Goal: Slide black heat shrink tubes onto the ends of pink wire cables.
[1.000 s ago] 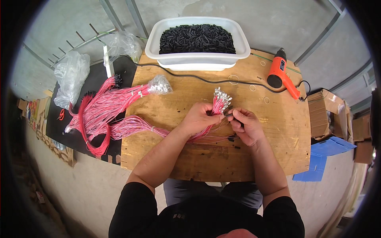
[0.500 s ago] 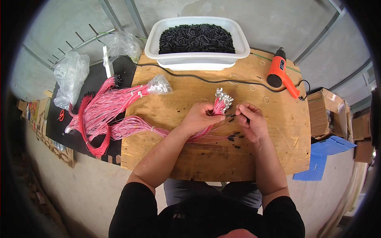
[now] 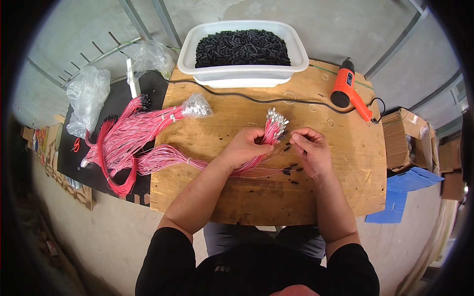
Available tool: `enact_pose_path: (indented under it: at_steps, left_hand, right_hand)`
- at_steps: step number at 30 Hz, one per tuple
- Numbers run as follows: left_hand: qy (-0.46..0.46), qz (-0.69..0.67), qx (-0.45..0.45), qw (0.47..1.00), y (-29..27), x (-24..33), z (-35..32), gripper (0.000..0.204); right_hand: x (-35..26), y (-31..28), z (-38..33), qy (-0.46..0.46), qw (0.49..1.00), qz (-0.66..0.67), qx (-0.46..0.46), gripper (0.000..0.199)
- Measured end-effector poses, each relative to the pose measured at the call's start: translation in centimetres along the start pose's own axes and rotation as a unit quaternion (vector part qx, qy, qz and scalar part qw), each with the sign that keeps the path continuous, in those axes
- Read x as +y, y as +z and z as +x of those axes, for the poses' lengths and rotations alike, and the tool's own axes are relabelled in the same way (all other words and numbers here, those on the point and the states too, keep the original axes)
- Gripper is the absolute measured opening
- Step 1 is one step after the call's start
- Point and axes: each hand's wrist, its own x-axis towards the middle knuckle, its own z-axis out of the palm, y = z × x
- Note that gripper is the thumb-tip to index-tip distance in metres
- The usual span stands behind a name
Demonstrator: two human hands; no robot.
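Observation:
My left hand point(image 3: 248, 147) is closed round a bundle of pink and red wires point(image 3: 273, 134), just below its silvery metal terminals point(image 3: 276, 120). The bundle's tail trails left across the table. Close by on the right, my right hand point(image 3: 311, 147) has its thumb and forefinger pinched together beside the bundle. Whatever may be between those fingertips is too small to make out. Below and between the hands, several thin wires end in short black sleeves point(image 3: 287, 171) on the wooden tabletop point(image 3: 340, 182).
A white tub point(image 3: 242, 74) of short black tubes stands at the back. An orange heat gun point(image 3: 347, 89) lies at the right; its black cord point(image 3: 237, 94) crosses the table. More pink wire bundles point(image 3: 133, 126) and plastic bags point(image 3: 89, 101) lie left. Cardboard boxes point(image 3: 397, 140) stand right.
The black piece seen in my right hand earlier no longer shows. That hand's fingers have shifted slightly left and straightened somewhat. My left hand keeps its hold on the wires.

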Motion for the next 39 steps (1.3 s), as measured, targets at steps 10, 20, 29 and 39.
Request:
enact_pose_path:
  at_steps: [10, 20, 29, 39]
  left_hand:
    - [-0.011, 0.052, 0.028, 0.998, 0.5, 1.2, -0.2, 0.022]
    - [0.013, -0.033, 0.011, 0.999, 0.3, 0.2, 0.0, 0.021]
    - [0.020, 0.023, 0.003, 1.000, 0.3, 0.9, -0.1, 0.028]
    - [0.012, 0.006, 0.001, 1.000, 0.4, 1.0, -0.1, 0.033]
  right_hand:
    - [0.0, 0.4, -0.3, -0.003, 0.999, -0.046, 0.010, 0.013]
    - [0.4, 1.0, -0.7, 0.054, 0.993, -0.103, -0.024, 0.011]
    - [1.5, 2.6, -0.9, 0.015, 0.990, -0.139, -0.021, 0.010]
    - [1.9, 2.1, -0.9, 0.022, 0.991, -0.135, -0.009, 0.009]
